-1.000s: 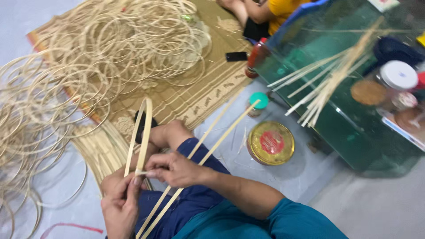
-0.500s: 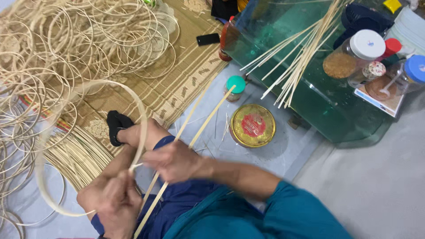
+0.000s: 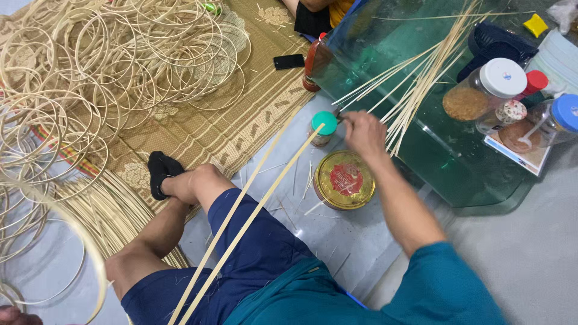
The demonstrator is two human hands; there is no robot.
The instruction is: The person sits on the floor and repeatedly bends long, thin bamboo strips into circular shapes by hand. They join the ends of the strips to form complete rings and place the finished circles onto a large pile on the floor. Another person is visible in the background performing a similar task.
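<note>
right hand (image 3: 363, 131) at bamboo strips (image 3: 415, 90); jar (image 3: 481, 90) holds brown grains.

Round tin (image 3: 344, 179) lies just below the right hand (image 3: 363, 132), small jar (image 3: 324, 127) to its left, bamboo strips (image 3: 415, 90) to its right

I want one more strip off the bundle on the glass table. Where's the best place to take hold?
Pinch a bamboo strip at its near, lower end, where the tips fan apart past the table edge, coming from the floor side as the right hand does.
</note>
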